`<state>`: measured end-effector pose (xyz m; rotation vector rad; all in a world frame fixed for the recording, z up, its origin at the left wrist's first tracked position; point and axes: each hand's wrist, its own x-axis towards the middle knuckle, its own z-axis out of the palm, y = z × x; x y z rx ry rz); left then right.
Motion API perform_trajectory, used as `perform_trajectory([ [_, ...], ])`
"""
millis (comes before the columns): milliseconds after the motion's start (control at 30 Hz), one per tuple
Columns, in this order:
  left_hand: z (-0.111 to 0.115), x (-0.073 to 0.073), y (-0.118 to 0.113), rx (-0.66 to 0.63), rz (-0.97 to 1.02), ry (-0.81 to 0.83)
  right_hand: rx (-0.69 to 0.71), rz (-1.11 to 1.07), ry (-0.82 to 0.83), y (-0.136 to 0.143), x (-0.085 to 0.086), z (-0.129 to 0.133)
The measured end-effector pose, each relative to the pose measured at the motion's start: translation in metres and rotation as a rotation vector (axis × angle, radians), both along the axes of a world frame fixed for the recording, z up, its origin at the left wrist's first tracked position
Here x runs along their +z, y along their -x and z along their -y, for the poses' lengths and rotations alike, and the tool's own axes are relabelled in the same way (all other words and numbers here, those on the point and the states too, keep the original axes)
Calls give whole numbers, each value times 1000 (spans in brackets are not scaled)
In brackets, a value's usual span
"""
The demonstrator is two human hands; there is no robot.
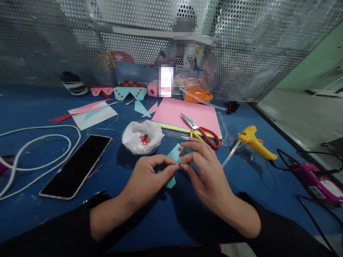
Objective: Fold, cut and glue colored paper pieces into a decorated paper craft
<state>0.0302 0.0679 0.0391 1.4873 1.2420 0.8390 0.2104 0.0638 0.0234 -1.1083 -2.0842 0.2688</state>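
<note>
My left hand point(151, 175) is closed on a light-blue paper cutout point(175, 152), pinching it between thumb and index finger. The cutout is held tilted over the blue table and carries several small red squares; its middle is hidden by my fingers. My right hand point(207, 167) is closed in a pinch at the cutout's right edge. At its thumb and index tips shows a tiny red paper piece point(180, 165), close against my left fingertips. Just behind my left hand, a bowl lined with white paper point(128, 141) holds small coloured bits point(145, 139).
Red-handled scissors point(206, 136) lie on pink paper sheets point(184, 110). A yellow glue gun point(255, 142) and purple power strip point(316, 182) are right; a phone point(76, 166) and white cable point(71, 142) left. Paper glasses point(130, 93) stand by the perforated metal screen point(134, 46).
</note>
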Motion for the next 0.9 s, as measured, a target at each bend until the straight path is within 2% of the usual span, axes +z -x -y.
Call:
perform_trajectory([
  [333, -1, -5, 1, -26, -18, -69, -28, 2, -21, -2, -2, 1],
  [600, -1, -3, 0, -18, -23, -41, -2, -66, 28, -2, 2, 2],
  [667, -1, -2, 2, 12, -16, -31, -19, -160, 106, -5, 4, 0],
  [767, -2, -2, 4, 45, -26, -22, -62, -312, 317, -11, 8, -5],
  [900, -2, -3, 5, 44, -31, -8, -51, -380, 527, -14, 9, -11],
])
